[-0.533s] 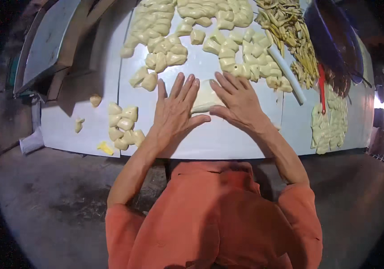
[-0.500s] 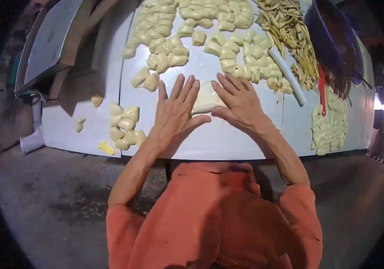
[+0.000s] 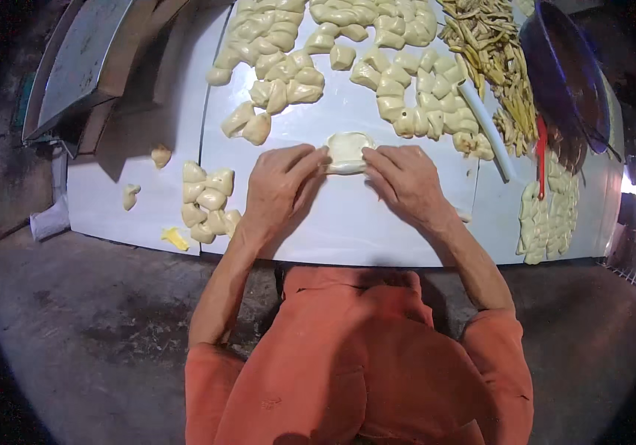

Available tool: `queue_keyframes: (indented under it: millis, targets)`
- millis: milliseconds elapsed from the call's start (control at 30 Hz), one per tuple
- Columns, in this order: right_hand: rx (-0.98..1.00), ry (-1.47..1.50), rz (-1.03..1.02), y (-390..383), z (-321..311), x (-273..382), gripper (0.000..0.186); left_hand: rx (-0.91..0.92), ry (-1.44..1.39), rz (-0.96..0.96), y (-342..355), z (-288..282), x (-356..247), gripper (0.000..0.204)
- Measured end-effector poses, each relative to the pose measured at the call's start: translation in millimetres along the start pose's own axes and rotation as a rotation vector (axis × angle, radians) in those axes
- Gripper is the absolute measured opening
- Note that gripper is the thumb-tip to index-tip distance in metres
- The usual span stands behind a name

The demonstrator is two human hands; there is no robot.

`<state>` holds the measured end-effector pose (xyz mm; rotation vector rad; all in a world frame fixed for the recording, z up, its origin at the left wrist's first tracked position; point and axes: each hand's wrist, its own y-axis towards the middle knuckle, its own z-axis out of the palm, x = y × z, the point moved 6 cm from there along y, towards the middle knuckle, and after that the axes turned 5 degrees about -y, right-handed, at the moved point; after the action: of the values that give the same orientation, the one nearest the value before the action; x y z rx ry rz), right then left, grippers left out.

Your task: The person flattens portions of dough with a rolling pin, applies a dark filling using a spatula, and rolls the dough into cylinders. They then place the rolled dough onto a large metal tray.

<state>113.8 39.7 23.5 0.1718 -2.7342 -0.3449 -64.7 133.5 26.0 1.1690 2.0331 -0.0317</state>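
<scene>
A small, flattened piece of pale dough (image 3: 349,150) lies on the white tabletop in front of me, with a thick rolled lip along its near side. My left hand (image 3: 276,185) has its fingers curled and pressed together at the dough's left edge. Opposite it, my right hand (image 3: 410,184) grips the right edge with bent fingers. Beyond the hands sit glossy lumps of dough (image 3: 288,81) in rows. To the left of my left hand is a smaller cluster of dough lumps (image 3: 207,196).
Farther right lie a pale blue tube (image 3: 483,130), a heap of yellow-brown strips (image 3: 507,93), a red tool (image 3: 541,159) and flattened dough pieces (image 3: 548,211). A dark purple basin (image 3: 566,67) stands behind them. Metal trays (image 3: 80,63) rise at the far left; a yellow scrap (image 3: 175,238) lies near the front edge.
Both hands have gone from flat, spread fingers to fingers curled at the dough's two sides. They have drawn nearer to me, and the dough's near edge now shows a rolled lip.
</scene>
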Motion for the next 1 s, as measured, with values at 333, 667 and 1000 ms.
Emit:
queue_keyframes:
  millis: [333, 667, 1000]
  targets:
    - [-0.006, -0.039, -0.083, -0.1, -6.1, 5.4, 0.030, 0.018, 0.025, -0.017, -2.5, 4.4, -2.9, 0.024]
    - [-0.057, -0.064, -0.037, -0.1, -0.1, -4.4, 0.031, -0.007, 0.068, -0.001, 7.5, 13.6, -1.5, 0.027]
    - [-0.015, -0.118, -0.017, 10.7, 6.7, -9.4, 0.031, 0.010, 0.140, -0.018, 15.1, 18.1, 2.9, 0.026]
